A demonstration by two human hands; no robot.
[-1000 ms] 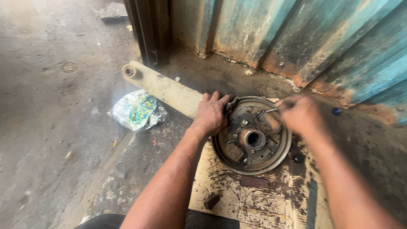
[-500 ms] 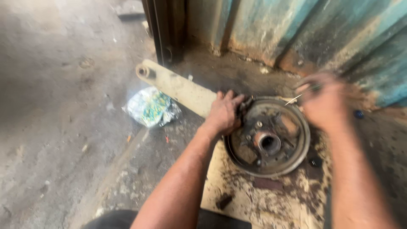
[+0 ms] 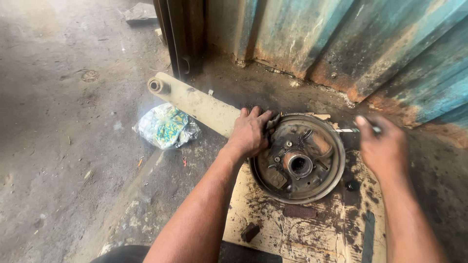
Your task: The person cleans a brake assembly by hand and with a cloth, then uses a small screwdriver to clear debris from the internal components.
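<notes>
Brake drum assembly [image 3: 297, 158] is laid flat, open face up, on stained cardboard [image 3: 312, 229] on the floor, near the rusted corrugated wall [image 3: 341, 44]. Hub axis is pointed up at the camera. Left hand [image 3: 249, 132] is clamped over the drum's left rim, fingers curled on the edge. Right hand [image 3: 384, 146] is closed around a thin tool [image 3: 348, 130], possibly a screwdriver (blurred), tip aimed left at the drum's upper-right rim. The drum is flanked by both hands; left is in contact, right is just beside. Crumpled plastic bag [image 3: 166, 126] and beige arm [image 3: 195, 101] are seen toward the left.
</notes>
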